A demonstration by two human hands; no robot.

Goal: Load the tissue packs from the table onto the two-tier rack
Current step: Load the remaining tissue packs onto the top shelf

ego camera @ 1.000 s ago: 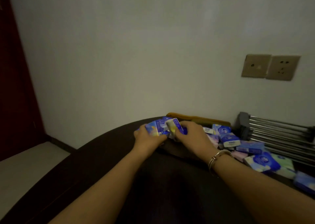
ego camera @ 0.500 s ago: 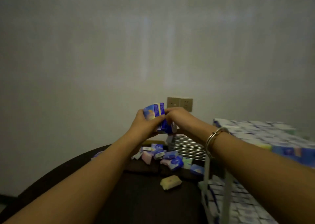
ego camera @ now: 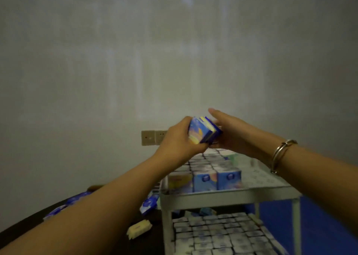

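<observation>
Above the rack (ego camera: 228,195), left hand (ego camera: 178,141) grips stacked tissue packs (ego camera: 203,131); right hand (ego camera: 230,133) steadies them, fingers straight.

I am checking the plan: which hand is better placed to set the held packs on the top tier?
Left, probably: the left hand grips the tissue packs above the top tier; the right hand only touches them.

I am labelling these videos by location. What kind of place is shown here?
Probably a plain room in a home or small storeroom, dimly lit: a bare painted wall with wall sockets, a dark table, and a metal rack filled with tissue packs.
</observation>
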